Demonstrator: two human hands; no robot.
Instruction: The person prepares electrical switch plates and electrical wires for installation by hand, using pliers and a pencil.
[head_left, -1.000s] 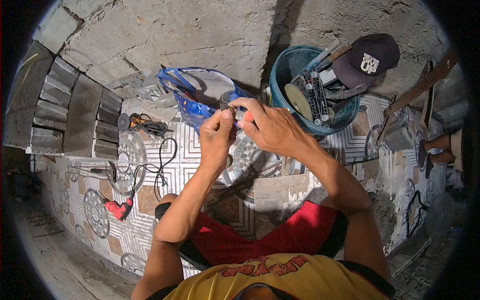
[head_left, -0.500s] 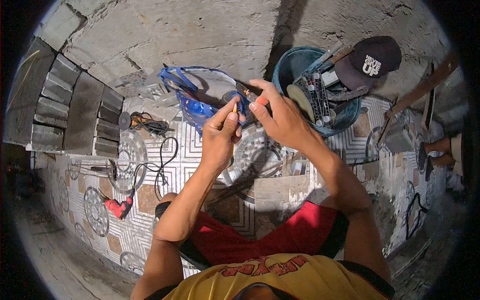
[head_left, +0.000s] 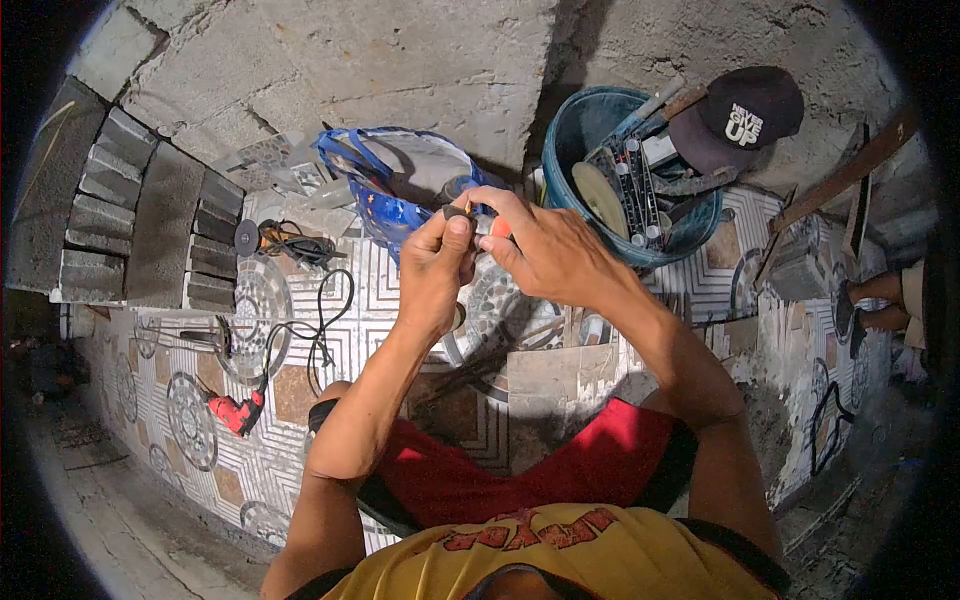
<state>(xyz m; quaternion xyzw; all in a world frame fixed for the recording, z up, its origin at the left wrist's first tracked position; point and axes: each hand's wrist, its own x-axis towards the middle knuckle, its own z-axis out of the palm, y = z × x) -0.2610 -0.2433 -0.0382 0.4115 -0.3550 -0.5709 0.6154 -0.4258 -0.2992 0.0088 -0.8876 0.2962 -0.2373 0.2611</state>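
Note:
My left hand is closed round a thin yellow pencil, mostly hidden by the fingers. Close against it, my right hand grips an orange-handled knife; its dark blade meets the pencil's upper end by my left thumb. The fingers of both hands nearly touch. Just behind them stands an open blue bag with a pale inside. To the right is a teal bucket holding several tools, with a dark cap resting on its rim.
Grey concrete blocks are stacked at left. An angle grinder and a red power tool lie with their cords on the patterned tile floor. A rusty metal bar leans at right, near another person's legs.
My right hand has moved left and slightly down, bringing the knife against the pencil. My left hand is nearly in the same place, with the pencil now more covered.

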